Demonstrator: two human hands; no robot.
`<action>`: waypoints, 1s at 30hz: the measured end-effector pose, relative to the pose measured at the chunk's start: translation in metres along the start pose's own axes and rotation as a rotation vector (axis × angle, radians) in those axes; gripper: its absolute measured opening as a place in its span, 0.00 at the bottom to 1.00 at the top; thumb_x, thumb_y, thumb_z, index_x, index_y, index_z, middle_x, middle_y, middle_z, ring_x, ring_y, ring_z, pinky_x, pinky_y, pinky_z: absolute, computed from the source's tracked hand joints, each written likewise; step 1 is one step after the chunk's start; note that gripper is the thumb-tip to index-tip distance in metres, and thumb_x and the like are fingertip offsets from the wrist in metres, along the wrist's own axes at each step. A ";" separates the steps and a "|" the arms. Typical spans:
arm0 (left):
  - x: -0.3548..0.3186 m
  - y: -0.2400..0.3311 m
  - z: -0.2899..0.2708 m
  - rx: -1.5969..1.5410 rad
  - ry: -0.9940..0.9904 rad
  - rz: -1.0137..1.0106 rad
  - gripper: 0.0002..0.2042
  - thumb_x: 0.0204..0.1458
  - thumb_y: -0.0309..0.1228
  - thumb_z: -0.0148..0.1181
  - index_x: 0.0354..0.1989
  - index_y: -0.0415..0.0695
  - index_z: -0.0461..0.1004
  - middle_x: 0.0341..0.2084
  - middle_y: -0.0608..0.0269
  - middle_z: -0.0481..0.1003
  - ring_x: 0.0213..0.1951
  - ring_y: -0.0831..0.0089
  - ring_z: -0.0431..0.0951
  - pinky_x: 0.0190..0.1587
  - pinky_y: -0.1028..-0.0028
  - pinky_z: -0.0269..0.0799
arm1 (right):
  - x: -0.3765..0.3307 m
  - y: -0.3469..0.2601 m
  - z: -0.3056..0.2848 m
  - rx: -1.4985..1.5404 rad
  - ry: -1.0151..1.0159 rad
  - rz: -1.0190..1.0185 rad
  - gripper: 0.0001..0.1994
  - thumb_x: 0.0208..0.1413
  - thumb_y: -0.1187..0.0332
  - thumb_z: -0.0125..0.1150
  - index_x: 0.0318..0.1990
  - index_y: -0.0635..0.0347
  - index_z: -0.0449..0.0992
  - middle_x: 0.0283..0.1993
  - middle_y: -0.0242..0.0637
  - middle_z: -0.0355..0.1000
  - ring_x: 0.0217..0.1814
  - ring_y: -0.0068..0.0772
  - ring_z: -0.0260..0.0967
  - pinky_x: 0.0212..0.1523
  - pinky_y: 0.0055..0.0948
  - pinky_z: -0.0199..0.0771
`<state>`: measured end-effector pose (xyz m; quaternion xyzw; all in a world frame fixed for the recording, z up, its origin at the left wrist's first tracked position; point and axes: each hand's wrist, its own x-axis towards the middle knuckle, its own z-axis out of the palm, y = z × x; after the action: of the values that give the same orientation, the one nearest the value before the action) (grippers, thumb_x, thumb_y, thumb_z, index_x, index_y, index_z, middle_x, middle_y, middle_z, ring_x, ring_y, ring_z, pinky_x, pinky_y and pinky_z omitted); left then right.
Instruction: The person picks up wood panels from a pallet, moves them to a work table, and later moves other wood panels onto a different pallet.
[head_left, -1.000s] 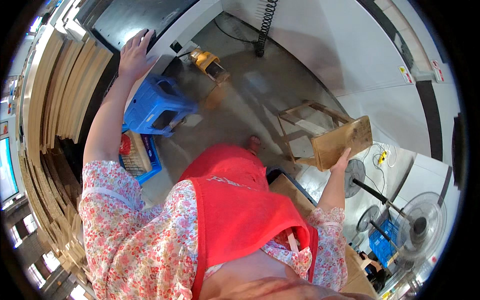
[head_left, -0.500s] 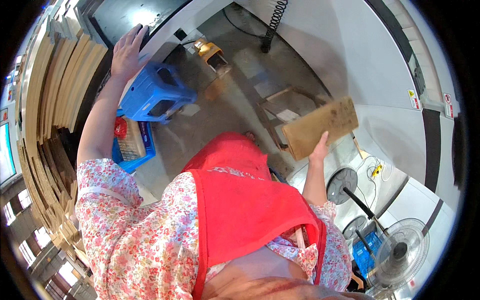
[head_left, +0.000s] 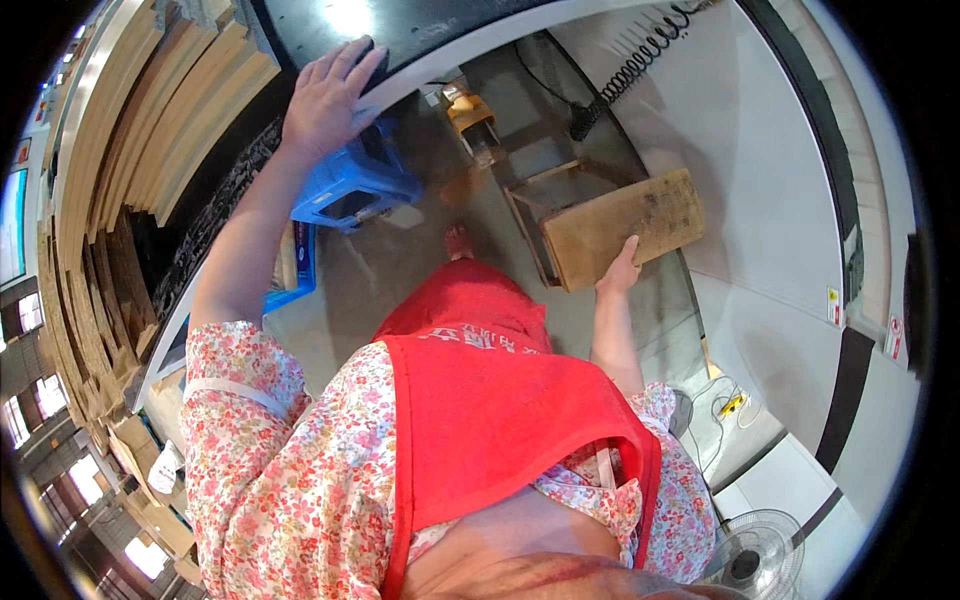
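Observation:
My left hand (head_left: 325, 105) rests at the edge of a dark flat machine top (head_left: 410, 38), fingers stretched out, with a small dark piece by the fingertips that I cannot make out. Low on the right, my right hand (head_left: 619, 270) grips the near edge of a wooden stool's worn brown seat (head_left: 630, 228). The thumb lies on top of the seat, and the other fingers are hidden beneath it. The stool looks tilted, its leg frame (head_left: 523, 235) showing beyond the seat.
Stacked wooden boards (head_left: 190, 120) stand along the left. Below my left arm are a blue plastic stool (head_left: 365, 188) and a blue crate (head_left: 304, 270). A yellow foot pedal (head_left: 472, 118) sits on the floor. White machine panels (head_left: 760, 200), a coiled black hose (head_left: 640, 75) and a fan (head_left: 750, 562) are at right.
The view has turned, shifting the machine top and floor things rightward. The wooden stool, still in my right hand, has moved left toward the pedal. My left hand stays at the machine edge.

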<state>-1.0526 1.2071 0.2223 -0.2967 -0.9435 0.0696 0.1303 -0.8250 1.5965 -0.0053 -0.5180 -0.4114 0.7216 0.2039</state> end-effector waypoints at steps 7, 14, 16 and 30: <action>0.006 0.005 -0.006 -0.103 -0.013 0.004 0.38 0.42 0.34 0.66 0.64 0.55 0.55 0.62 0.60 0.57 0.63 0.60 0.57 0.63 0.61 0.53 | 0.006 -0.004 0.039 -0.019 0.022 0.020 0.35 0.54 0.54 0.61 0.62 0.63 0.52 0.59 0.46 0.60 0.56 0.43 0.65 0.50 0.42 0.74; 0.001 0.009 -0.014 -0.179 -0.070 -0.026 0.37 0.43 0.39 0.66 0.64 0.55 0.57 0.63 0.60 0.55 0.64 0.60 0.55 0.64 0.58 0.50 | 0.000 0.000 0.041 -0.121 0.075 -0.087 0.36 0.57 0.49 0.55 0.63 0.68 0.52 0.61 0.51 0.59 0.57 0.47 0.64 0.52 0.42 0.71; -0.001 0.008 -0.014 -0.224 -0.069 -0.041 0.37 0.44 0.40 0.65 0.64 0.55 0.56 0.63 0.59 0.55 0.64 0.60 0.54 0.65 0.58 0.49 | 0.005 0.003 0.037 -0.263 0.093 -0.201 0.37 0.58 0.48 0.52 0.63 0.70 0.52 0.61 0.54 0.58 0.57 0.51 0.63 0.54 0.42 0.68; 0.002 0.002 -0.007 -0.552 0.148 -0.309 0.29 0.46 0.41 0.64 0.55 0.41 0.67 0.61 0.42 0.57 0.64 0.45 0.54 0.64 0.53 0.47 | 0.017 0.003 0.028 -1.200 0.290 -0.544 0.27 0.63 0.59 0.42 0.58 0.78 0.56 0.57 0.67 0.58 0.59 0.62 0.57 0.60 0.46 0.58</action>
<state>-1.0513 1.2102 0.2293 -0.1782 -0.9486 -0.2312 0.1221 -0.8564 1.5966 -0.0145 -0.5110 -0.8255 0.2139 0.1084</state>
